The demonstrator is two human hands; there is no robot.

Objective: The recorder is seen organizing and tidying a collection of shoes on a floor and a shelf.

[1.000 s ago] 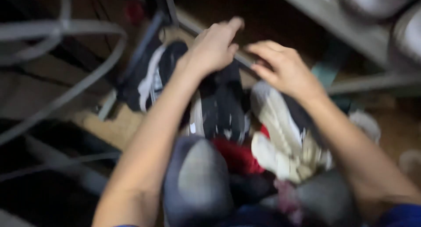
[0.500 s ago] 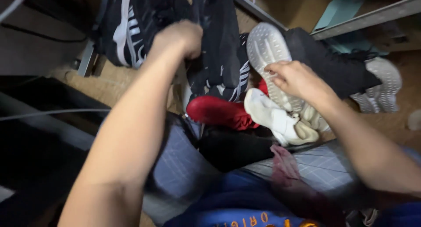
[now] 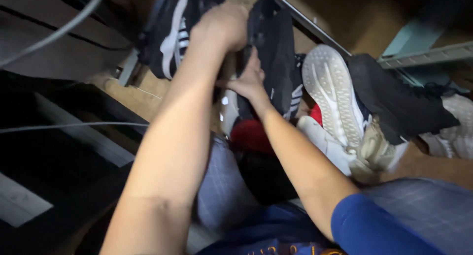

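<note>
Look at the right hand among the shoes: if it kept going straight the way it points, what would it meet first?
Most likely the black shoe with white stripes: the right hand already points up into it, beside the left hand. Depth is hard to judge.

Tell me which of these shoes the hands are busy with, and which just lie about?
In hand:
left hand, closed on the top of the black shoe
right hand, touching the same shoe

Lying about:
striped shoe
white sole
red shoe
cream shoe
black boot
cable
</note>
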